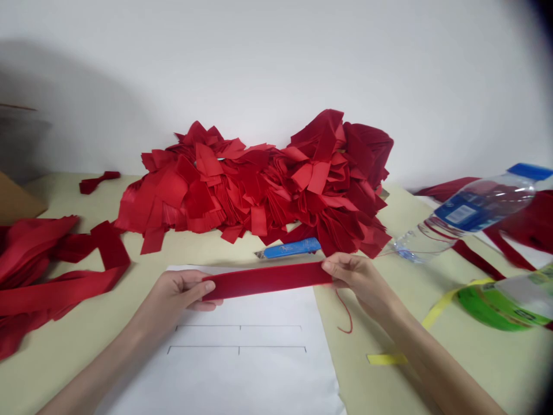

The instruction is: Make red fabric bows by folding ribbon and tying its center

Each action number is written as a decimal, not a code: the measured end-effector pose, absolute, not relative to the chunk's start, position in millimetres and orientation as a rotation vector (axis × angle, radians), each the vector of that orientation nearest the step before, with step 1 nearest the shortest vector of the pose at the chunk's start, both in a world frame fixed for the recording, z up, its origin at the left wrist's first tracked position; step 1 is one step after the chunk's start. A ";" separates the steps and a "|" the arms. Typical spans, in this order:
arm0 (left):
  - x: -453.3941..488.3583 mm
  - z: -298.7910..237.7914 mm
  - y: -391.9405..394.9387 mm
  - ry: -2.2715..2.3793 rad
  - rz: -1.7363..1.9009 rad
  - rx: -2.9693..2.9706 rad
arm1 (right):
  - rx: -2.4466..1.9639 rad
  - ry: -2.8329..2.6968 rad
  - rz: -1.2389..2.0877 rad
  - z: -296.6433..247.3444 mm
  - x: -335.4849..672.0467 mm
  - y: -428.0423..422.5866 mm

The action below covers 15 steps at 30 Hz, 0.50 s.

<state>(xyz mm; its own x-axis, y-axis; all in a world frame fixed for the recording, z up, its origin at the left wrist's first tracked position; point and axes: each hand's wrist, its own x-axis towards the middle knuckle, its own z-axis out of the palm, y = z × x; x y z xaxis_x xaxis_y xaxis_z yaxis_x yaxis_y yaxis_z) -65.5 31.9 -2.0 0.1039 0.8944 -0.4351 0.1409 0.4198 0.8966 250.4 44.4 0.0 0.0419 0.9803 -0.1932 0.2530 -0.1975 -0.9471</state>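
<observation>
A red velvet ribbon strip is stretched nearly level between my two hands. My left hand pinches its left end, thumb on top. At the other end, my right hand grips it between thumb and fingers, slightly higher. Below the strip lies a white paper sheet bearing two ruled black lines with end and middle marks. Just behind the ribbon rests a blue utility knife with its blade tip to the left. A short red thread hangs or lies below my right hand; which, I cannot tell.
A large heap of red ribbon pieces stands against the wall. Long red ribbon lies loose at the left. To the right are a tilted plastic bottle, a green-labelled item and a yellow strip.
</observation>
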 end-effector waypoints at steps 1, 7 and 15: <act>-66.3 -1.6 32.5 1.365 0.732 1.026 | -1.564 -1.281 1.209 -1.0 247.2 43.4; -67.6 1.8 33.9 1.381 0.773 1.068 | -1.646 -1.515 0.924 -8.6 233.0 38.1; -77.9 -5.1 40.1 1.400 0.685 1.065 | -1.679 -1.817 0.971 -4.9 247.6 42.4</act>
